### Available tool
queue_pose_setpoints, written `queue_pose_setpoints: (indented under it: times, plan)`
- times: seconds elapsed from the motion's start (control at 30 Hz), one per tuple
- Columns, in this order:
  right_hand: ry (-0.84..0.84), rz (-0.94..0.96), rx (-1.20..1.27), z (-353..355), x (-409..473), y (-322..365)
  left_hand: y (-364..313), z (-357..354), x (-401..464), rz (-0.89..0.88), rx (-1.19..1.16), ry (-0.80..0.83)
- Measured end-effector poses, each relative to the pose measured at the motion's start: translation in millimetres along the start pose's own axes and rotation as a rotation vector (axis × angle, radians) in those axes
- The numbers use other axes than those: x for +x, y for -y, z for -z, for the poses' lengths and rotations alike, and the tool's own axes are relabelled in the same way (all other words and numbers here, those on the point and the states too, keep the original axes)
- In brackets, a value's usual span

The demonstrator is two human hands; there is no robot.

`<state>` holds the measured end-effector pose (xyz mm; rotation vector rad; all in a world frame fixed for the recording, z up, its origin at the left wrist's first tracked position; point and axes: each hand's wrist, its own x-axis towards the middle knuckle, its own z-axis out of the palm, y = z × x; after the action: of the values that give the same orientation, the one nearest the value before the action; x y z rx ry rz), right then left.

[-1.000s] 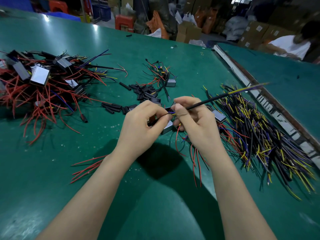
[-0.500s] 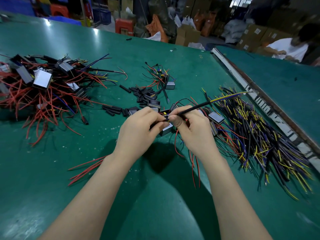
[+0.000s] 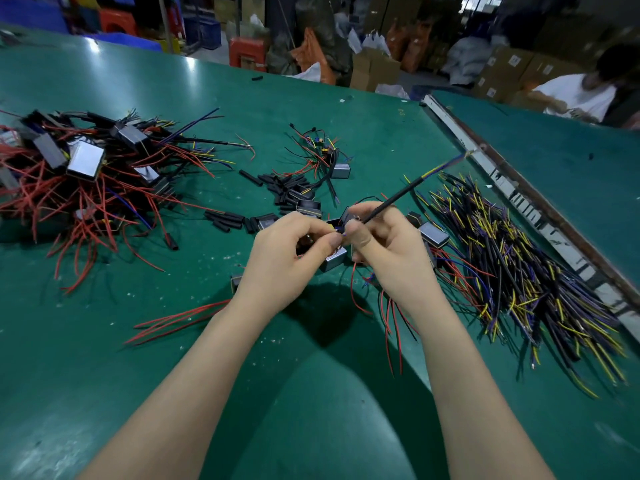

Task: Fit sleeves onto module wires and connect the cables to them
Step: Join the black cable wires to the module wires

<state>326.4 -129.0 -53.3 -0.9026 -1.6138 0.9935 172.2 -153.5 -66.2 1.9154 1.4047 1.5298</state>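
Over the middle of the green table, my left hand [image 3: 284, 258] pinches the wires of a small grey module [image 3: 333, 259] that hangs just under my fingers. My right hand [image 3: 388, 247] pinches a black cable [image 3: 398, 197] with blue and yellow ends; it slants up and to the right. The thumbs of both hands meet at the joint, where a bit of blue and yellow wire shows. Red wires [image 3: 356, 292] trail down from the module. Loose black sleeves [image 3: 287, 192] lie just beyond my hands.
A heap of modules with red wires [image 3: 86, 174] fills the left. A pile of black, yellow and purple cables [image 3: 519, 271] lies at the right by a metal rail [image 3: 519, 199]. One wired module [image 3: 341, 169] sits farther back. Another person sits at the far right.
The cable's free end has swung lower and its near end has come closer to my left fingertips. Both hands stay together at the module.
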Motion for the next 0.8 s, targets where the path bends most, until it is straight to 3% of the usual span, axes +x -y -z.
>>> queue_pose_setpoints:
  times: [0.33,0.4,0.5,0.57,0.67,0.8]
  plan:
    - [-0.028,0.042,-0.066,-9.2,-0.2,1.0,1.7,-1.0,0.3,-0.052,0.078,-0.027]
    - [-0.068,0.002,-0.019,-7.5,1.0,0.4,0.6,0.3,1.9,0.027,0.022,-0.068]
    - [-0.107,-0.078,0.114,-2.9,2.9,1.1,7.0,8.3,7.0,0.299,-0.072,-0.109]
    - [-0.131,-0.077,0.146,0.6,3.0,1.1,16.3,11.3,9.5,0.408,0.017,-0.011]
    - [-0.163,-0.072,0.132,1.2,2.9,2.9,19.2,10.3,7.7,0.379,0.188,0.213]
    - [-0.207,-0.107,0.183,-0.5,3.8,4.0,11.1,10.7,4.6,0.271,0.053,0.304]
